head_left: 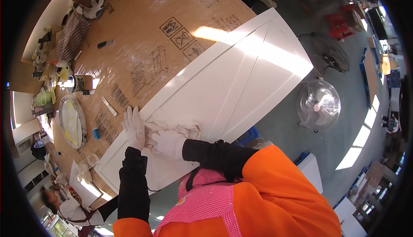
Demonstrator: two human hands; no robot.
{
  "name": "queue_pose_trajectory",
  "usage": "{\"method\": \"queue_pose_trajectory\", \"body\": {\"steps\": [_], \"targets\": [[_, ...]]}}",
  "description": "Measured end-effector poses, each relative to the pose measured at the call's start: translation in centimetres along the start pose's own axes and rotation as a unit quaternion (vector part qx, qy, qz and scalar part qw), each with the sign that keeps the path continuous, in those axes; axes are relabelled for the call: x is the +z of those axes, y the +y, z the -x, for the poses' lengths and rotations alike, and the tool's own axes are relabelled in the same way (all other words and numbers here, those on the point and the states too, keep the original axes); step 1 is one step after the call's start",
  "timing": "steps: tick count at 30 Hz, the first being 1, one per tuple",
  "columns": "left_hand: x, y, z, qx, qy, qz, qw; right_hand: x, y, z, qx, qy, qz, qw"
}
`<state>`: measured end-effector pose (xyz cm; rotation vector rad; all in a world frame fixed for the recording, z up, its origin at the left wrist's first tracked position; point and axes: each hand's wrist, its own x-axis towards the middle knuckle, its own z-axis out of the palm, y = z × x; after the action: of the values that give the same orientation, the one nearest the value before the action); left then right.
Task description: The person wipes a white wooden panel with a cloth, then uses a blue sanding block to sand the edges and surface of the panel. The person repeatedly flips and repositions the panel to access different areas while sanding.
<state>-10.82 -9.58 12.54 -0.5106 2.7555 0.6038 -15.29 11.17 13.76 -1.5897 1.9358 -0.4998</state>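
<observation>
A long white panel with grooved lines lies diagonally over a cardboard-covered table, its far right end jutting past the table. My left hand, in a white glove, rests on the panel's left edge with fingers stretched out. Close beside it, my right hand, also gloved, presses a crumpled white cloth against the panel's surface. Part of the cloth is hidden under the right hand. Left of my hands lie a small blue block and a slim pale tool, perhaps a knife or scraper.
A round smeared tray stands on the table's left side, with a black marker and a loose glove farther back. Right of the panel, a fan stands on the floor. Another person is at the lower left.
</observation>
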Motion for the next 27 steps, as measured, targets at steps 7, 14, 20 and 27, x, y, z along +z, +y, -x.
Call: {"method": "queue_pose_trajectory", "body": {"steps": [7, 14, 20, 27], "targets": [[-0.8, 1.2, 0.6, 0.018, 0.018, -0.082, 0.996, -11.6, 21.6, 23.7, 0.506, 0.254, 0.183, 0.803], [1.4, 1.3, 0.4, 0.042, 0.016, -0.062, 0.997, -7.0, 24.9, 48.0, 0.785, 0.356, 0.008, 0.508], [-0.7, 0.5, 0.8, 0.035, 0.025, -0.092, 0.995, -7.1, 11.3, 30.7, 0.488, 0.485, -0.026, 0.726], [-0.5, 0.6, 0.6, 0.049, 0.018, -0.072, 0.996, -5.0, 19.1, 32.0, 0.339, 0.412, 0.226, 0.815]]}}
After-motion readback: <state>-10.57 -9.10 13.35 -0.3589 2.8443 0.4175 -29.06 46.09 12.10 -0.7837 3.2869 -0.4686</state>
